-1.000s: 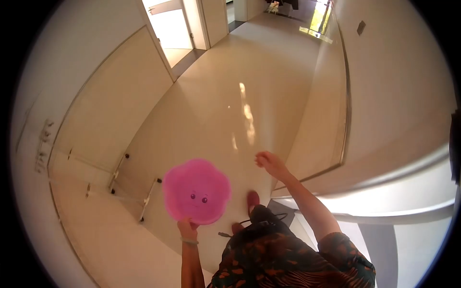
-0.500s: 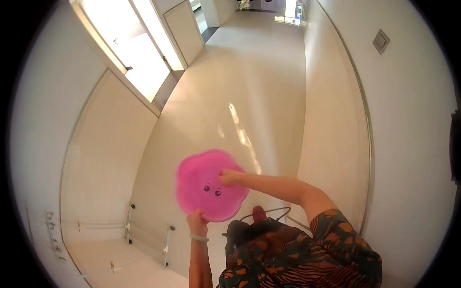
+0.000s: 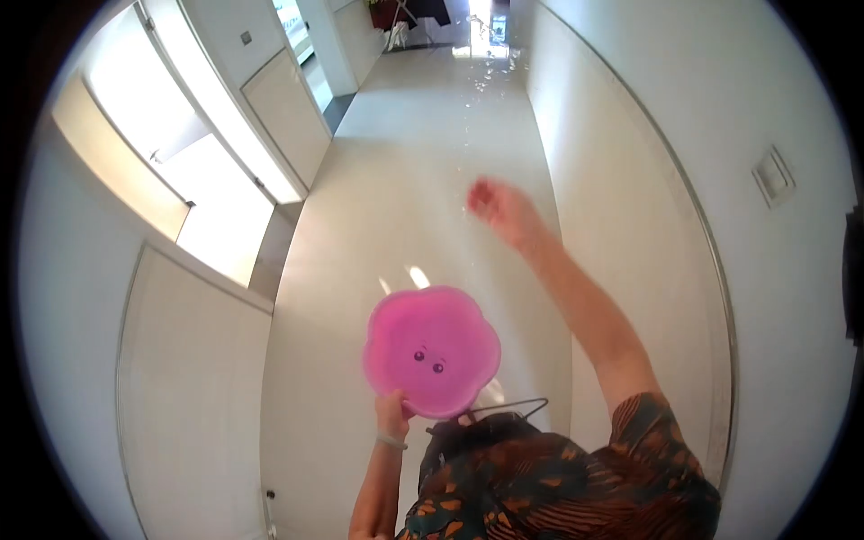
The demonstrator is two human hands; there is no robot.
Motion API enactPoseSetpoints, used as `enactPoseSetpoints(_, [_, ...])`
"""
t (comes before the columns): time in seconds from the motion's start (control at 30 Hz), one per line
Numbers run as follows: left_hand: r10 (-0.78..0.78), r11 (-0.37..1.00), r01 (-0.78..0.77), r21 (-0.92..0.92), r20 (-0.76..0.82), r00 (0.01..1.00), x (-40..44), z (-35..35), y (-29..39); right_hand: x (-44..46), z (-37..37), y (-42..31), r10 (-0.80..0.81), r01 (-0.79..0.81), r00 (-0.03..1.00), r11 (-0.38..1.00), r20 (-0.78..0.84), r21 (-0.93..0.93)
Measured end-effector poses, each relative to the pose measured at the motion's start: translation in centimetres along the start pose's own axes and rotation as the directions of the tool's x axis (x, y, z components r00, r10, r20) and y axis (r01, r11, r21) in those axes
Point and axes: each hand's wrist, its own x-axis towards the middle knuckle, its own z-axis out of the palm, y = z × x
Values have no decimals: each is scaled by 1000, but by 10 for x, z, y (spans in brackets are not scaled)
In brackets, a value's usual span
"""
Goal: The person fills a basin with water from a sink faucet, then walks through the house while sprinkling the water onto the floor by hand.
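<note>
A pink basin (image 3: 432,319) with a wavy, flower-like rim is held in front of my body. Two cartoon eyes are printed on its bottom. My left hand (image 3: 392,415) grips the near left part of the rim, its fingers closed round the edge. Out ahead, beyond the basin and to its right, my right hand (image 3: 504,211) is raised at the end of a stretched arm. Motion smears its fingers, and I see no object in it. Bright droplets (image 3: 484,76) like water hang scattered farther up the corridor.
A pale, shiny floor (image 3: 387,198) runs along a corridor between two panelled walls. On the left a bright doorway (image 3: 229,207) stands open. A light switch (image 3: 773,176) is on the right wall. Dark cloth on a folding rack (image 3: 418,13) appears at the far end.
My right hand has left the basin and swung forward, up and to the right. Droplets now show ahead. The basin sits slightly farther right in view, still in my left hand.
</note>
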Motion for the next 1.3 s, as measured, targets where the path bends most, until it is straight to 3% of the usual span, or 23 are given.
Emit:
enactPoseSetpoints(0.13, [-25,1000,25,-6,-9,1000,84,41,66,15,-35,50,327,-328,943,944,-58,-25])
enactPoseSetpoints(0.17, [-39,999,39,4,-10,999,105,48,79,21,-37,58,327,-329,942,944,-72,-15])
enactPoseSetpoints(0.23, [-35,999,36,22,-20,999,149,62,102,37,-36,65,470,-481,876,847,-103,-225])
enactPoseSetpoints(0.37, [-12,999,12,40,-7,1000,228,92,132,101,-42,87,552,-549,830,779,-84,-302])
enactPoseSetpoints(0.43, [-21,999,20,-32,-48,999,284,113,173,178,-42,99,591,-583,802,740,-90,-336])
enactPoseSetpoints(0.57, [48,999,-46,28,-58,997,357,135,213,289,-53,129,668,-650,736,652,-111,-389])
enactPoseSetpoints(0.6, [149,976,-149,161,7,989,382,125,216,311,-48,136,679,-662,727,651,-106,-370])
enactPoseSetpoints(0.67, [245,929,-260,263,87,965,431,151,246,378,-39,130,644,-602,743,520,-185,-606])
enactPoseSetpoints(0.73, [27,999,-30,-16,-138,990,449,175,277,420,-35,147,660,-648,706,456,-257,-610])
enactPoseSetpoints(0.8, [27,999,-30,-15,-154,988,474,201,314,469,-51,174,681,-692,660,387,-317,-610])
enactPoseSetpoints(0.83, [32,999,-32,3,-140,990,490,211,330,494,-78,192,614,-367,789,485,10,-794])
enactPoseSetpoints(0.9, [34,999,-35,0,-156,987,531,217,353,539,-61,186,549,-30,783,505,294,-863])
enactPoseSetpoints(0.93, [45,999,-45,5,-150,988,557,218,365,595,-46,180,523,-237,789,742,321,-627])
enactPoseSetpoints(0.97, [44,999,-45,1,-155,987,587,212,370,651,-30,173,497,-449,795,867,348,-215])
enactPoseSetpoints(1.0, [139,989,-135,56,-80,987,625,202,372,707,-13,165,471,-555,799,816,374,160])
enactPoseSetpoints(1.03, [177,981,-173,81,-37,984,647,200,384,749,29,110,331,-418,888,871,318,259])
enactPoseSetpoints(1.07, [214,971,-214,103,7,977,669,198,396,790,73,54,182,-264,951,901,252,344])
enactPoseSetpoints(1.13, [-22,999,18,-51,-90,996,702,222,453,823,134,-13,-73,13,990,900,121,435])
enactPoseSetpoints(1.23, [7,999,-9,-39,-53,999,751,247,511,905,77,18,66,-81,996,963,68,259])
enactPoseSetpoints(1.27, [7,999,-9,-45,-46,999,785,242,519,927,55,34,187,-191,982,957,39,218])
enactPoseSetpoints(1.3, [117,991,-118,58,8,993,821,223,514,934,35,54,311,-304,950,933,-5,194])
